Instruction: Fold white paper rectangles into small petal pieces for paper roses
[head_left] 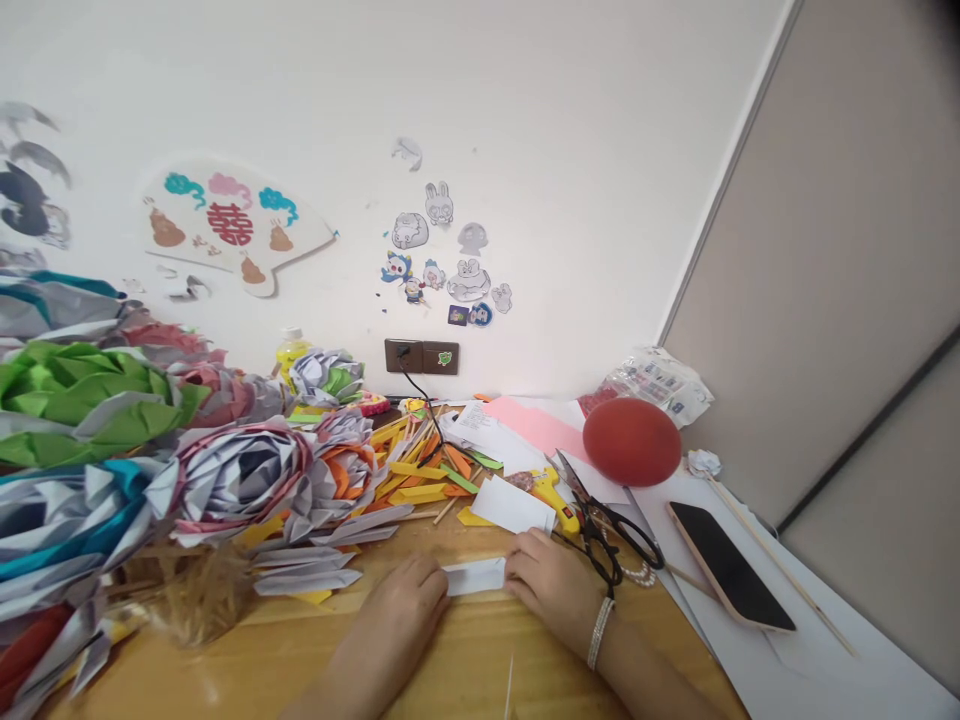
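Paper strip (pixel 475 577) between both hands (pixel 409 592) (pixel 553 585), white-capped yellow bottle (pixel 290 352) beyond.

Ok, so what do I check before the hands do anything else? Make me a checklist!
1. White paper strip has a hand at each end: ok, left hand at one, right hand at the other.
2. Strip's fold pressed properly: cannot tell, the fingers cover its ends.
3. Scissors well away from the right hand: not ok, the handles lie close by the wrist.
4. Scissor blades pointing away from the hands: ok.
5. Yellow glue gun cool: cannot tell by looking.
6. Phone out of the hands' way: ok, off to the right.
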